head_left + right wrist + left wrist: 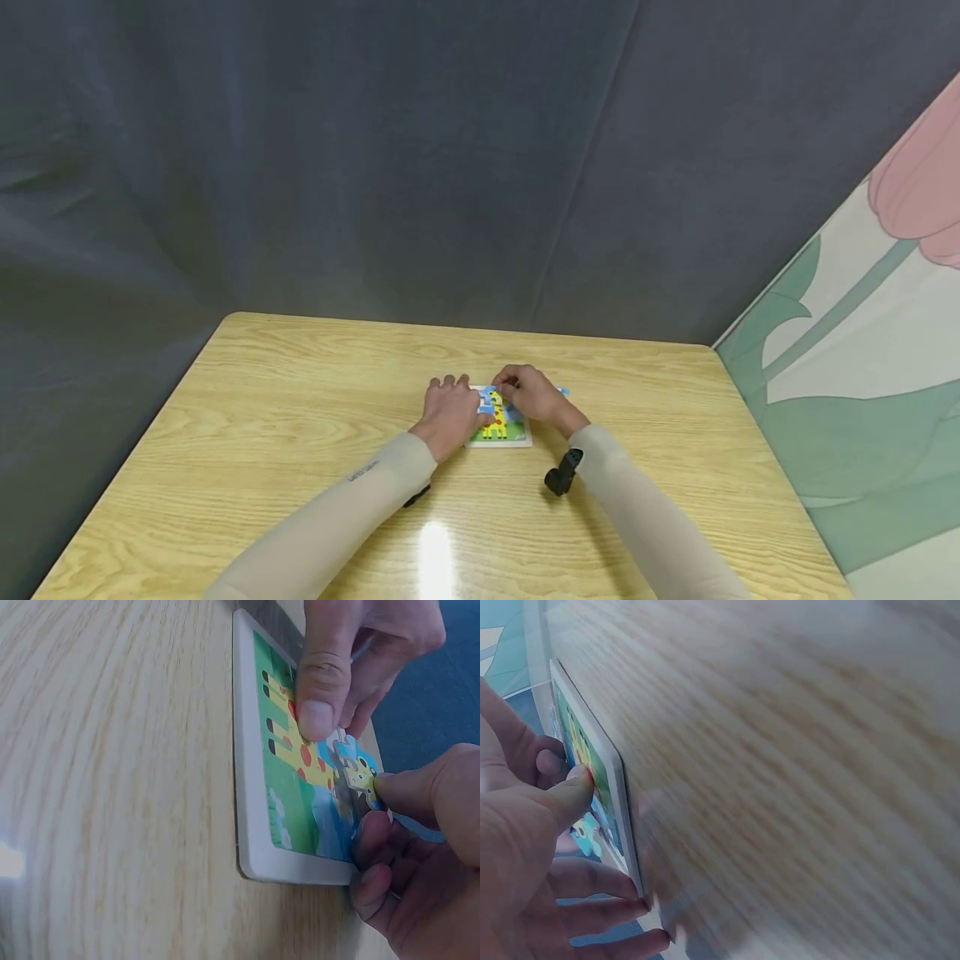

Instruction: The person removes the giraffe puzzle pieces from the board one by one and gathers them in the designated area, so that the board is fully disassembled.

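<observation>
A jigsaw puzzle of a giraffe in a white-framed tray point(498, 444) lies on the table. My left hand point(448, 412) is at its left side, the thumb point(576, 791) pressing on the picture and the other fingers stretched out past the edge. Between thumb and fingers my right hand point(531, 393) pinches a puzzle piece point(361, 777) showing the giraffe's head. That piece is tilted over the upper part of the tray, next to the left thumb. Whether it sits fully in its gap cannot be seen. My hands hide part of the picture.
Just beyond the right hand a small blue piece point(564, 391) shows. The wooden table point(315, 392) extends around the tray. A dark curtain point(390, 167) hangs behind it, and a flower-patterned cloth point(847, 358) borders the right side.
</observation>
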A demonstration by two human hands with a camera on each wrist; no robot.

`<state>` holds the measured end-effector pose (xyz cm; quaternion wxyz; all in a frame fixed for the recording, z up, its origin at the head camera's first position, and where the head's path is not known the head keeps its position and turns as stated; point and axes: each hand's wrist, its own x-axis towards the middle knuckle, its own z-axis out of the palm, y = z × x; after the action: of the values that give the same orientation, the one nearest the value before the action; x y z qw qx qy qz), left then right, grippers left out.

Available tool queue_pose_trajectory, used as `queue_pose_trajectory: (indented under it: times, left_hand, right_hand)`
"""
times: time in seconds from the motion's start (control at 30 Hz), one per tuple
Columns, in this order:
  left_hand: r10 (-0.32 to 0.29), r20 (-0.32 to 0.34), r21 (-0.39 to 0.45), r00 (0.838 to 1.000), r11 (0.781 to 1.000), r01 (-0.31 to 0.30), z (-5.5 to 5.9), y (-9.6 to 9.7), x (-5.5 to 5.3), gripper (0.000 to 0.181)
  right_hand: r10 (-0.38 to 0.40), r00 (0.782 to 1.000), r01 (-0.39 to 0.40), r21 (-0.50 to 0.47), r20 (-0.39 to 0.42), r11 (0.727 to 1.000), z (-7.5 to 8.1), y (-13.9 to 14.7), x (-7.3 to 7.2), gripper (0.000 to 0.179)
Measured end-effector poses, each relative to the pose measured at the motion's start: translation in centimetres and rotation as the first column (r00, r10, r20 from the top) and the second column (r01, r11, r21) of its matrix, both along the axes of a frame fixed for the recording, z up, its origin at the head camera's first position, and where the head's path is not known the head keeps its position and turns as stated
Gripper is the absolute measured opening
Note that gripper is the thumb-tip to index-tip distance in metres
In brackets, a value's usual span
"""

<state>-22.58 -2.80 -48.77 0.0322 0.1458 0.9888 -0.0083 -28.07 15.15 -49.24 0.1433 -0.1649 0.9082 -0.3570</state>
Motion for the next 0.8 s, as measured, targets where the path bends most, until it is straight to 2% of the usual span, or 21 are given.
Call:
queue_pose_trajectory:
  times: [0.13,0.27,0.37,0.53,0.8]
  left_hand:
    - [-0.024,0.022,0.021,0.999,0.999,0.023,-0.4,-0.7,0.3,0.065]
    - [-0.048,0.101,0.098,0.994,0.994,0.038,-0.3,-1.6,0.6,0.085]
    - [-0.079,0.161,0.157,0.984,0.986,0.054,0.0,-2.2,0.8,0.097]
    - [-0.122,0.207,0.206,0.971,0.975,0.078,0.3,-3.1,1.0,0.1]
    - [-0.174,0.218,0.225,0.96,0.967,0.124,0.4,-3.8,0.9,0.102]
  right_hand:
    - [-0.016,1.0,0.016,-0.012,0.018,1.0,0.8,0.5,0.2,0.019]
    - [-0.031,0.999,0.031,-0.038,0.012,0.999,1.5,1.1,0.4,0.019]
    - [-0.028,1.0,0.028,-0.046,-0.001,0.999,1.8,1.7,0.6,0.019]
    - [-0.02,1.0,0.019,-0.038,-0.014,0.999,2.2,2.7,0.8,0.019]
    - [-0.039,0.998,0.039,-0.007,-0.045,0.999,2.6,4.4,1.0,0.018]
